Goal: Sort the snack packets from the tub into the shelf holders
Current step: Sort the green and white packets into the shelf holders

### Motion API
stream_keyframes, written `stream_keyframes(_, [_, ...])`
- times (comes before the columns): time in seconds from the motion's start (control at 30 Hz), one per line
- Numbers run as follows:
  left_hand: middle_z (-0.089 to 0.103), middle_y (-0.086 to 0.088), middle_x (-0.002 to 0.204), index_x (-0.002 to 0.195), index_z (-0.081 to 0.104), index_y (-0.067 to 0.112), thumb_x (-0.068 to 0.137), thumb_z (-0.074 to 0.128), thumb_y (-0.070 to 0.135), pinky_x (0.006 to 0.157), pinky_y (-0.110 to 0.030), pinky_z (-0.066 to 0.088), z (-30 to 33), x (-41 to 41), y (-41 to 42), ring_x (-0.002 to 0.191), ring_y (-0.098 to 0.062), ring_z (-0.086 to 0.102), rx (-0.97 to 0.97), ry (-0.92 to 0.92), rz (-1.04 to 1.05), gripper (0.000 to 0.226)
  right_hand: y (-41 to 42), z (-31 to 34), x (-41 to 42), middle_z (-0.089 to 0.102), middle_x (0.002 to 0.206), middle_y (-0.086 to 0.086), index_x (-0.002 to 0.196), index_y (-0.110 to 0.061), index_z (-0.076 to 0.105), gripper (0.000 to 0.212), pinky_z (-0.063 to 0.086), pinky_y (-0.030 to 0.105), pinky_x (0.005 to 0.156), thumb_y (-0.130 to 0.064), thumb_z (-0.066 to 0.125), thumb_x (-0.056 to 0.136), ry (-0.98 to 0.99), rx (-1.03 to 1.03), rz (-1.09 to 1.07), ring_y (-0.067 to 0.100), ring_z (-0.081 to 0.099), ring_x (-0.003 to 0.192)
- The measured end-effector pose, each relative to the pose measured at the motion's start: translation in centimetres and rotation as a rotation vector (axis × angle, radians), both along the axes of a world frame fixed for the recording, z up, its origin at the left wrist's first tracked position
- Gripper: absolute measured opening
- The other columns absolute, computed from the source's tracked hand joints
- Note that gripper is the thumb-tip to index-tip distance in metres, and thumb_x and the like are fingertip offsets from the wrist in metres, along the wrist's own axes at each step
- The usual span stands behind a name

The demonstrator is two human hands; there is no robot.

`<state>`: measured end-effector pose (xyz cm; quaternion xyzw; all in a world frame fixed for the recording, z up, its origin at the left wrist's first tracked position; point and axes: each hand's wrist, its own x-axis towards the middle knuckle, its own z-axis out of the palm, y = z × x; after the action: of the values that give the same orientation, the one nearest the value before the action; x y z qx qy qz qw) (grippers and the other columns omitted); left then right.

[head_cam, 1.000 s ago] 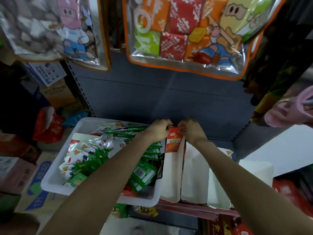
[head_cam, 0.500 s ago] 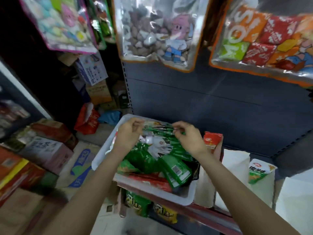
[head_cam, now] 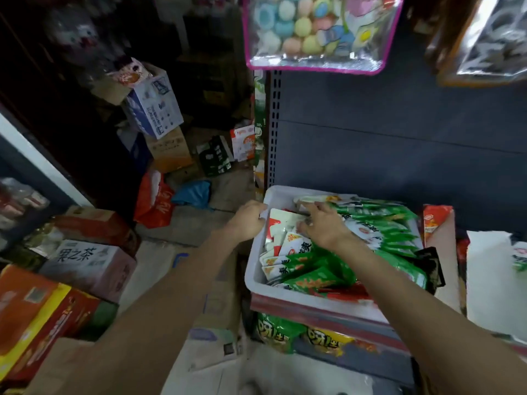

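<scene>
A white tub (head_cam: 253,276) sits on the shelf, filled with several green packets (head_cam: 385,232) and white-and-red packets (head_cam: 288,246). My left hand (head_cam: 249,220) grips the tub's far left rim, fingers curled over the edge. Inside the tub, my right hand (head_cam: 322,223) lies on the white packets with fingers curled among them; whether it holds one is not clear. To the right of the tub stands a white holder (head_cam: 446,252) with an orange-red packet (head_cam: 433,220) upright in it. A second white holder (head_cam: 490,280) shows a green packet (head_cam: 520,259) at the frame's edge.
The dark shelf back panel (head_cam: 399,143) rises behind the tub. Bags of toys (head_cam: 319,32) hang above. Green and yellow snack bags (head_cam: 302,334) fill the shelf below. Cardboard boxes (head_cam: 85,263) and a red bag (head_cam: 155,201) crowd the floor at left.
Both hands left the orange-red packet standing in the holder and moved left into the tub. My view swung left; the left hand now grips the tub's rim.
</scene>
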<state>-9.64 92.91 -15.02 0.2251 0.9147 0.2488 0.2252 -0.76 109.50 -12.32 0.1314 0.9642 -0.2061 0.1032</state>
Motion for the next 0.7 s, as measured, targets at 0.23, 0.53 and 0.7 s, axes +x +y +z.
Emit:
stream_keyframes(0.23, [0.062, -0.014, 0.098, 0.088, 0.068, 0.003, 0.09, 0.059, 0.012, 0.088, -0.027, 0.044, -0.3, -0.3, 1.0, 0.098, -0.023, 0.057, 0.215, -0.087, 0.204, 0.013, -0.7, 0.2, -0.8, 0.034, 0.146, 0.012, 0.14, -0.018, 0.039, 0.05, 0.025, 0.034, 0.111, -0.03, 0.051, 0.094, -0.034, 0.009, -0.068, 0.029, 0.027, 0.136])
stream_keyframes(0.53, [0.067, -0.011, 0.106, 0.103, 0.065, 0.002, 0.091, 0.057, 0.008, 0.079, -0.018, 0.041, 0.0, -0.6, 2.2, 0.102, -0.021, 0.061, 0.279, -0.039, 0.218, 0.015, -0.7, 0.1, -0.9, 0.034, 0.146, 0.012, 0.141, -0.014, 0.04, 0.051, 0.026, 0.034, 0.111, -0.026, 0.055, 0.093, -0.026, -0.064, -0.142, 0.029, 0.028, 0.136])
stream_keyframes(0.7, [0.067, -0.015, 0.1, 0.117, 0.056, 0.002, 0.084, 0.067, 0.005, 0.078, -0.026, 0.05, -0.4, -0.5, 2.4, 0.096, -0.025, 0.064, 0.31, -0.125, 0.251, 0.035, -0.5, -0.4, -1.1, 0.035, 0.146, 0.011, 0.141, -0.015, 0.039, 0.05, 0.028, 0.036, 0.111, -0.024, 0.053, 0.094, -0.025, -0.057, -0.146, 0.029, 0.028, 0.135])
